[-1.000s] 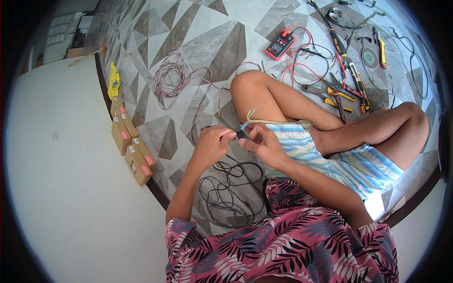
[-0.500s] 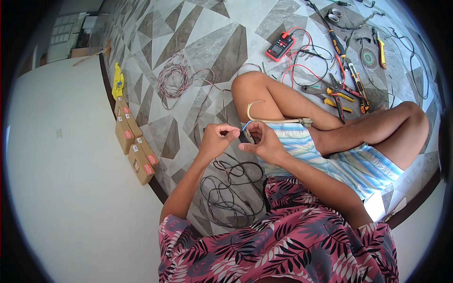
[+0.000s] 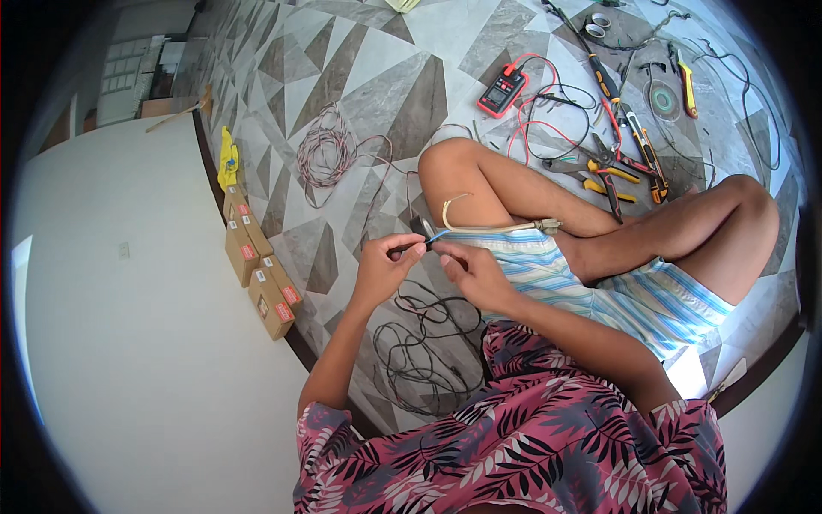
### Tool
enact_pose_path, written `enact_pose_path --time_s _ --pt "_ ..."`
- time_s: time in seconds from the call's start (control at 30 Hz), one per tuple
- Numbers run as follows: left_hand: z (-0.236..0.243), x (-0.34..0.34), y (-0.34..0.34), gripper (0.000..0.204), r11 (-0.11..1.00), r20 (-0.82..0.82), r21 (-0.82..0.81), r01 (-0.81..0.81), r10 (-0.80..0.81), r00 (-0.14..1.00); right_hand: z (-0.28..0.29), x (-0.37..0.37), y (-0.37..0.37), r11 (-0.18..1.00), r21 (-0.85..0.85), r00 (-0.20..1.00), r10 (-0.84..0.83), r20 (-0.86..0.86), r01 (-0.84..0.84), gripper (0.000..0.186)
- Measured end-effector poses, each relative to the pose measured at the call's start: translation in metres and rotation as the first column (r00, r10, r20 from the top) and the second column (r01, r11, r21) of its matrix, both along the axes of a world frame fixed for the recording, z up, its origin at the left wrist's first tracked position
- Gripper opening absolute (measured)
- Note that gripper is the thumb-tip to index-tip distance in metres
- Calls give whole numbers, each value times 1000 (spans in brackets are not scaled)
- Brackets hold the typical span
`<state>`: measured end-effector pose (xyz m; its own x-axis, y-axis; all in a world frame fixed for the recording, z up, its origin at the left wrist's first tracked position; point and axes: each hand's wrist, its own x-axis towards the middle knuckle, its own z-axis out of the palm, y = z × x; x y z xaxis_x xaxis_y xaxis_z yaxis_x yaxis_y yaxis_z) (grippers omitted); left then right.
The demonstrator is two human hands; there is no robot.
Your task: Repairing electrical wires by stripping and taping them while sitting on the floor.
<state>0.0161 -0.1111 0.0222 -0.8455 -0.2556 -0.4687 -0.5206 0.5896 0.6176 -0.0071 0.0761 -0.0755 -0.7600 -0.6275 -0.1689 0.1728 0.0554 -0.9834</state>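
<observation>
My left hand (image 3: 390, 261) pinches a thin cable with a blue wire (image 3: 442, 232) at its end. My right hand (image 3: 467, 270) is closed at the same wire, thumb and forefinger curled near the left fingertips; what exactly it grips is hidden. Just above the fingers is a dark, round object (image 3: 421, 225), possibly a tape roll, partly hidden. A beige cable (image 3: 505, 228) with a plug (image 3: 548, 224) lies across my striped shorts, and its pale bare-ended wires curve up over my thigh.
Coiled twisted wire (image 3: 324, 157) and tangled black cable (image 3: 411, 351) lie on the tiled floor. Ahead are a red multimeter (image 3: 503, 90), pliers (image 3: 610, 171), cutters (image 3: 648, 158) and tape rolls (image 3: 599, 24). Cardboard boxes (image 3: 257, 265) and a yellow item (image 3: 228, 158) line the left wall (image 3: 128, 343).
The dark round object has moved up and left, out from inside my right hand to above the fingertips. Both hands have shifted slightly down, and my right fingers have straightened a little.
</observation>
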Motion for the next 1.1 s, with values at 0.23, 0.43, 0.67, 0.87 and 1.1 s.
enact_pose_path --time_s 0.23,0.43,0.67,0.87,1.1 --pt "-1 -1 6 14 1000 -214 -21 -8 3 977 -5 10 -21 979 -129 981 -170 -96 157 45" --pt "4 -7 12 18 998 -234 -38 -43 33 972 -9 1 -24 949 -210 970 -242 -5 236 43" --pt "7 -3 10 27 971 -229 -217 100 -150 962 -3 -8 -30 962 -192 874 -79 480 192 18" --pt "3 4 17 25 971 -217 -225 81 -131 967 -3 0 -48 869 -262 756 -175 631 419 12" --pt "-1 3 25 23 988 -195 -156 -3 -28 980 -12 7 -63 804 -218 755 -375 538 554 15"
